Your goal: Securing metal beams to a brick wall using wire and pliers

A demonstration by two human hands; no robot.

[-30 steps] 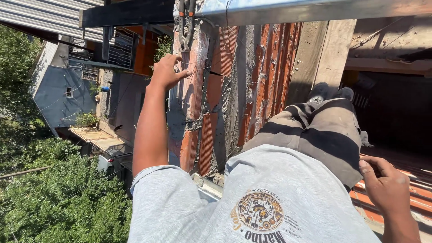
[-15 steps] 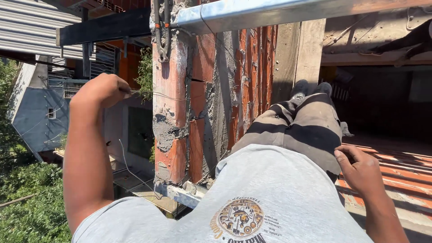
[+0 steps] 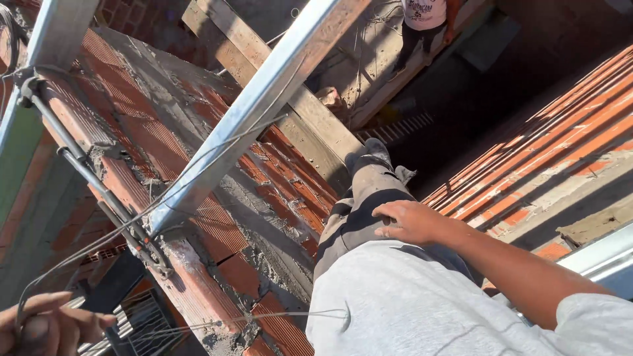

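- Head view: the person's left hand (image 3: 49,326), at the lower left edge and partly cut off, is clenched on a thin wire (image 3: 165,191); the fingers curl round its near end
- Head view: the wire's long axis rises from that hand up and to the right, past the brick wall (image 3: 198,158), along the slanted metal beam (image 3: 264,99); its far end cannot be made out
- Head view: the right hand (image 3: 412,221) lies released, palm down on the person's own thigh, grasping nothing
- Risk, judged: the wire is thin and taut, so it could slip through the fist or cut into the fingers
- Risk, judged: the person sits high on the wall top with no hand on a fixed hold; a sudden give in the wire could upset balance, and another person (image 3: 425,20) stands below
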